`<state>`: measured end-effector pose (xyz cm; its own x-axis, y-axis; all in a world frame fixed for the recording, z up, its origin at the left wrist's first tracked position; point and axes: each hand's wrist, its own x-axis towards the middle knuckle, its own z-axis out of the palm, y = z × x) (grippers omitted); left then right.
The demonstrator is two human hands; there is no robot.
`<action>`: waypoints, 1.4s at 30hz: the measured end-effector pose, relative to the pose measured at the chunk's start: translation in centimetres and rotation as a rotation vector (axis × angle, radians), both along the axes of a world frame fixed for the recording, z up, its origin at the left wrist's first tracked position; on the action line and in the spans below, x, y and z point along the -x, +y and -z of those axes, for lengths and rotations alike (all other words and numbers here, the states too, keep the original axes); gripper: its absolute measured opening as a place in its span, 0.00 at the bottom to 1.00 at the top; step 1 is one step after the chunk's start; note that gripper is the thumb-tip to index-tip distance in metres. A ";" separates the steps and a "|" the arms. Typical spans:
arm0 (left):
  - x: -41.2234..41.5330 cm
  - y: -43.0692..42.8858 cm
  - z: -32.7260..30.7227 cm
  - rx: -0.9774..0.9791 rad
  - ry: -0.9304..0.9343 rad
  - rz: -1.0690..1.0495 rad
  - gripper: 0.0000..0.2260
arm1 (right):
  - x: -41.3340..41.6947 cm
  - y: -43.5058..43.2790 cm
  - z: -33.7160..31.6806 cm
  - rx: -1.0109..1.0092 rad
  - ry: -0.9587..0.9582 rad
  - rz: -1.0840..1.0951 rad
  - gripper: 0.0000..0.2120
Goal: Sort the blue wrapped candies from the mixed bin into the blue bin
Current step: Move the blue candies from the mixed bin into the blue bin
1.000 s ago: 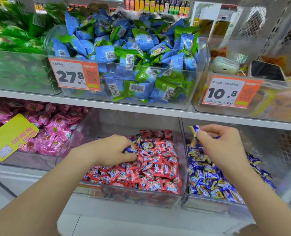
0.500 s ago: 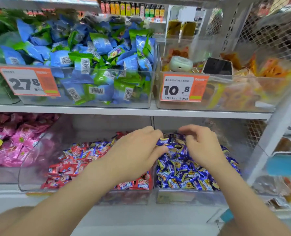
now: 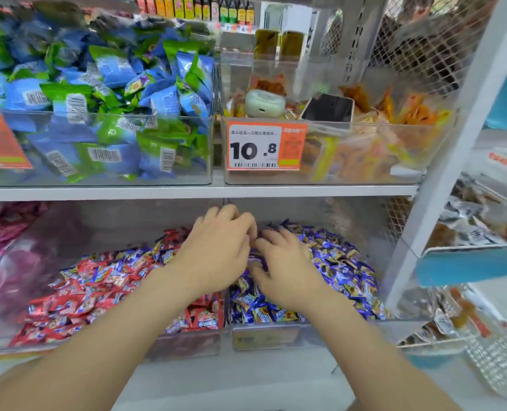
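Note:
The mixed bin (image 3: 184, 344) on the lower shelf holds red candies with several blue ones (image 3: 133, 259) among them. Right beside it, the blue bin (image 3: 329, 332) is piled with blue wrapped candies (image 3: 345, 271). My left hand (image 3: 219, 253) hovers over the divider between the two bins. Its fingers are curled down, and a blue candy (image 3: 254, 256) shows at their tips. Just to the right, touching it, my right hand (image 3: 288, 274) lies on the blue pile with fingers spread and relaxed. The image is motion-blurred.
The upper shelf (image 3: 305, 191) hangs close above the hands, carrying a bin of blue and green packets (image 3: 113, 114) and a bin with a 10.8 price tag (image 3: 264, 146). Pink packets (image 3: 6, 247) fill the bin at far left. A white upright (image 3: 442, 161) and wire racks stand at right.
My left hand carried a blue candy from the mixed bin rightward to the blue bin's edge. My right hand came down from a raised pinch onto the blue pile and spread its fingers. The view swung right.

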<state>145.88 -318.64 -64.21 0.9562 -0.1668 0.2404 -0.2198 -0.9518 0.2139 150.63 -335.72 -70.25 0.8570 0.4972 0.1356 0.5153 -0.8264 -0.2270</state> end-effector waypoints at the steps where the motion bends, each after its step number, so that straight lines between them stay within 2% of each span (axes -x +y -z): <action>1: 0.6 0.5 0.3 0.008 0.027 -0.035 0.07 | -0.1 0.5 0.4 0.073 0.055 -0.040 0.24; 3: 1.2 0.9 0.5 -0.011 0.071 -0.058 0.08 | -0.9 0.6 0.8 0.199 0.081 -0.052 0.27; 5: 1.3 1.1 0.1 0.038 0.068 -0.032 0.08 | -2.0 0.0 0.5 0.284 0.030 0.042 0.26; 7: 1.5 1.5 -0.4 0.097 0.025 -0.039 0.10 | -2.5 -0.4 -0.1 0.328 0.036 0.172 0.24; 10: 2.2 2.8 -0.9 0.070 0.005 -0.105 0.09 | -1.8 0.3 -0.6 0.350 -0.026 0.286 0.21; 12: 2.8 4.0 -1.4 0.074 0.054 -0.180 0.09 | -0.5 1.8 -1.4 0.197 -0.144 0.281 0.18; 14: 3.4 5.6 -1.6 0.079 0.149 -0.242 0.09 | 1.2 3.5 -2.5 -0.092 -0.222 0.177 0.14; 16: 3.8 7.7 -1.1 -0.009 0.300 -0.289 0.10 | 3.3 5.4 -3.8 -0.333 -0.203 0.016 0.11; 18: 4.3 9.9 -0.4 -0.169 0.520 -0.376 0.20 | 5.1 7.6 -4.9 -0.360 -0.124 -0.131 0.11; 20: 4.7 12.5 0.0 -0.245 0.705 -0.400 0.32 | 6.6 10.2 -5.4 -0.251 -0.022 -0.162 0.11; 21: 4.7 13.7 0.2 -0.264 0.772 -0.383 0.35 | 7.1 11.5 -5.6 -0.151 0.010 -0.129 0.12; 25: 4.3 18.5 2.8 -0.284 0.874 -0.369 0.45 | 8.1 15.2 -5.9 0.364 0.146 0.009 0.25; 27: 4.1 20.1 4.0 -0.195 0.894 -0.367 0.52 | 7.5 16.4 -6.1 0.446 0.292 0.000 0.27; 29: 3.7 21.2 4.7 -0.131 0.890 -0.363 0.55 | 6.1 17.7 -6.0 0.492 0.401 -0.068 0.24; 31: 3.4 21.6 4.7 -0.166 0.821 -0.363 0.48 | 4.9 18.6 -6.3 0.487 0.472 -0.098 0.25; 34: 2.6 22.1 4.2 -0.251 0.560 -0.416 0.35 | 3.4 19.4 -6.7 0.418 0.547 -0.044 0.29; 36: 1.5 22.8 4.4 -0.133 0.386 -0.417 0.26 | 2.7 19.6 -6.5 0.429 0.460 -0.015 0.27; 38: 0.3 23.5 4.9 -0.014 0.312 -0.409 0.14 | 2.7 20.0 -6.3 0.380 0.281 0.087 0.25; 39: -0.2 23.7 5.2 0.035 0.305 -0.400 0.12 | 2.9 20.5 -6.4 0.330 0.169 0.117 0.22; 40: -0.7 23.7 5.5 0.083 0.331 -0.384 0.16 | 2.9 21.1 -6.3 0.274 0.072 0.106 0.19; 42: -1.2 23.8 5.8 0.156 0.434 -0.326 0.26 | 2.5 22.7 -5.6 0.137 0.015 0.017 0.16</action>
<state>147.03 -294.87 -70.02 0.9689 0.1603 -0.1886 0.2204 -0.9055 0.3627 148.15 -313.07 -64.70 0.8670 0.4952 0.0549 0.4981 -0.8589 -0.1191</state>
